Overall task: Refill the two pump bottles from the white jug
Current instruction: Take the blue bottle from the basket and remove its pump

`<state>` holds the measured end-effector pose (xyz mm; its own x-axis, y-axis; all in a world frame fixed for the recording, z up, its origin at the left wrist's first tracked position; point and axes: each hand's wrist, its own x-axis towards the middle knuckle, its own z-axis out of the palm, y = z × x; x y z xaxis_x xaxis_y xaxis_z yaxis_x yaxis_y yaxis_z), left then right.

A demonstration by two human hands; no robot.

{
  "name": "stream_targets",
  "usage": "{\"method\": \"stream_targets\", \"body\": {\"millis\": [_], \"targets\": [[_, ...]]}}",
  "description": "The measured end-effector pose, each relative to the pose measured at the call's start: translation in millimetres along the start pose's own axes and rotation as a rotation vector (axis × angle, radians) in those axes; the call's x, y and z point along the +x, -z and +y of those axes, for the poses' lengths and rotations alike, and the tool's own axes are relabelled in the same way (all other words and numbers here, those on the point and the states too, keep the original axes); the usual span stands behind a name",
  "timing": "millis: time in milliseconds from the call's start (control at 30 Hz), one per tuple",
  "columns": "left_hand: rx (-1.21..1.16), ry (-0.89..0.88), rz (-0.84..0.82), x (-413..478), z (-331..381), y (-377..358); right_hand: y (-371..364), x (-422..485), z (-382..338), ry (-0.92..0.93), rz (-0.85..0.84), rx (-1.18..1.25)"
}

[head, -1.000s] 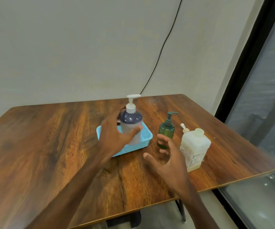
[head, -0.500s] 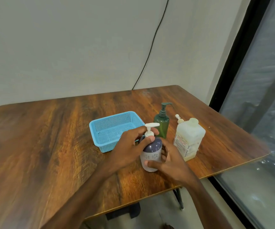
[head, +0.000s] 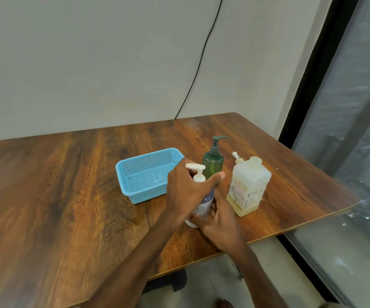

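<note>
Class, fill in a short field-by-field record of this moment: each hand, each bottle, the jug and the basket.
left hand: grip around the pump bottle's neck and top
right hand: holding the bottle's lower body
purple pump bottle: upright on the table, white pump on
green pump bottle: upright, untouched, pump on
white jug: upright, right of the purple bottle, yellowish liquid low inside
blue basket: empty, left of the bottles

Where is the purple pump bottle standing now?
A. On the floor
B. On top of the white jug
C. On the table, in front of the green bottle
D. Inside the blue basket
C: the purple pump bottle stands on the table, held by both hands, with the green bottle behind it and the blue basket holding nothing.
</note>
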<state>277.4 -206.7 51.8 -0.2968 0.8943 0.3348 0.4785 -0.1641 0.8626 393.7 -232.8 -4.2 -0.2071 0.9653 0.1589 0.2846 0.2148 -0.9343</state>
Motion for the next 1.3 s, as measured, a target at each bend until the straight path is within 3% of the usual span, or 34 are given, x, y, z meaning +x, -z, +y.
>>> {"method": "stream_targets", "body": {"millis": [100, 333, 500, 567, 667, 767, 967, 1167, 1233, 1300], "targets": [[0.002, 0.092, -0.124, 10, -2, -13, 0, 0, 2, 0.002, 0.001, 0.010], [-0.087, -0.096, -0.199, -43, -16, 10, 3, 3, 4, 0.088, 0.051, -0.025], [-0.028, -0.266, 0.071, -71, -30, 46, 1, 8, 10, 0.046, 0.049, -0.007], [-0.044, -0.200, 0.100, -63, -25, 52, 1, 10, 14, 0.032, 0.035, -0.017], [-0.069, -0.096, -0.027, -35, -18, 48, 0, 8, 13, 0.029, 0.021, -0.023], [-0.049, -0.126, -0.129, -13, -12, 38, 0, 8, 12, 0.015, 0.024, -0.016], [-0.160, -0.105, -0.004, 2, 11, 44, 2, 8, 14, 0.037, 0.042, 0.002], [-0.291, -0.197, 0.076, 9, 51, 61, 0, 8, 16, 0.038, 0.044, 0.008], [-0.246, -0.217, 0.055, 9, 50, 62, -1, 8, 15, 0.032, 0.041, 0.008], [-0.079, -0.184, -0.092, 9, 40, 59, -1, 7, 15, 0.032, 0.046, 0.015]]}}
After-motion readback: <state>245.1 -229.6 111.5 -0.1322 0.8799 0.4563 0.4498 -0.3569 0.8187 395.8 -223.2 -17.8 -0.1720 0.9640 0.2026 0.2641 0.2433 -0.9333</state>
